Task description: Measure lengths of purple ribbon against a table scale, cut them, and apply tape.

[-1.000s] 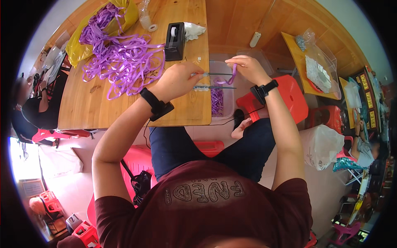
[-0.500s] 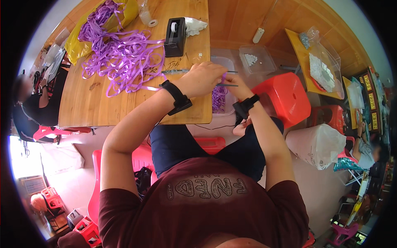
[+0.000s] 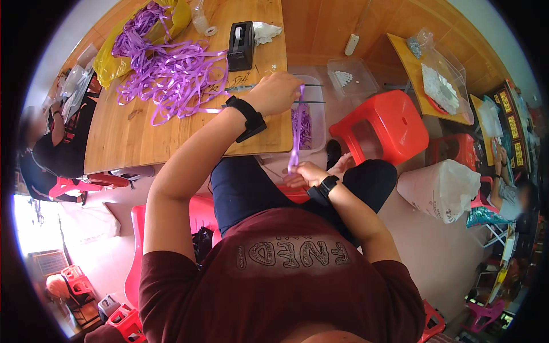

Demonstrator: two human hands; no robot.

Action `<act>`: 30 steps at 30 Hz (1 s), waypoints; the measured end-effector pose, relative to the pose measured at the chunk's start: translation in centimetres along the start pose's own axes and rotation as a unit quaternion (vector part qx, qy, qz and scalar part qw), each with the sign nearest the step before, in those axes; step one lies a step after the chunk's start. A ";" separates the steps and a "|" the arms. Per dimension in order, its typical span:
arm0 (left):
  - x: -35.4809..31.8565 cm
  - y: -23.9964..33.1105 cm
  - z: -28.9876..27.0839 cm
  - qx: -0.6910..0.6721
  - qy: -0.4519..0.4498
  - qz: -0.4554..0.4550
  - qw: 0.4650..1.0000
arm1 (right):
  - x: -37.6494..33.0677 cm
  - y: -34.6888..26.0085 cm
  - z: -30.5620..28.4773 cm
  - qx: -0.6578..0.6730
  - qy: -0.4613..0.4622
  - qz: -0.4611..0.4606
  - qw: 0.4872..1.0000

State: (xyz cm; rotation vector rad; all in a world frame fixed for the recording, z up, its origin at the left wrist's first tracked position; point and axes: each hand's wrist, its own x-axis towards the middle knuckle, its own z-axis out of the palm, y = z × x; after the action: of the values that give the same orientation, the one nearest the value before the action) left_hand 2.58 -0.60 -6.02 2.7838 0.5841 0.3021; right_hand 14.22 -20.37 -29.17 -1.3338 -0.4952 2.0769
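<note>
My left hand [image 3: 278,92] is at the table's right edge, fingers closed on a purple ribbon [image 3: 297,130] beside two thin dark rods [image 3: 315,102] that jut past the edge. The ribbon runs taut from there toward my body. At its near end my right hand [image 3: 309,173] pinches it above my lap. Beneath the rods, a clear plastic bin [image 3: 319,130] on the floor holds short purple ribbon pieces [image 3: 303,121]. Left of my left hand, a large tangle of purple ribbon [image 3: 177,80] lies on the wooden table [image 3: 131,143] and spills from a yellow plastic bag [image 3: 114,68].
A black tape dispenser [image 3: 241,47] and crumpled white paper [image 3: 265,33] sit on the table's far side. To the right stand a red stool [image 3: 380,128], a full white sack [image 3: 437,191] and a clear box of white pieces [image 3: 350,80]. Other people sit at both sides.
My right hand has moved from the rods down toward my lap, drawing the ribbon out straight. My left hand has stayed by the rods. The view has shifted slightly.
</note>
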 end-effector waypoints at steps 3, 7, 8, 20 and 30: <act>-1.4 0.0 0.7 0.026 0.057 -0.014 0.998 | -0.8 1.4 1.0 -0.057 -0.035 0.033 0.997; -6.2 6.4 -0.4 -0.143 0.118 0.067 0.980 | -3.2 1.5 1.0 -0.056 0.003 0.041 0.998; -8.3 8.6 -0.6 -0.220 0.037 -0.003 0.975 | -3.5 1.7 1.0 -0.059 0.009 0.032 0.998; -13.8 8.6 13.1 -0.375 -0.064 -0.248 0.891 | -5.7 1.8 2.0 -0.060 -0.047 0.033 0.997; -16.4 9.4 10.2 -0.317 -0.071 -0.089 0.941 | -6.3 -1.4 1.7 -0.098 0.087 -0.145 0.981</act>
State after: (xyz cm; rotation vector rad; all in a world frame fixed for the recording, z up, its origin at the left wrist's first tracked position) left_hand -6.10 -18.04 -15.03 2.0961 0.5726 0.2009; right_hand 14.95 -23.51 -23.37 -1.4441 -0.7829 1.6920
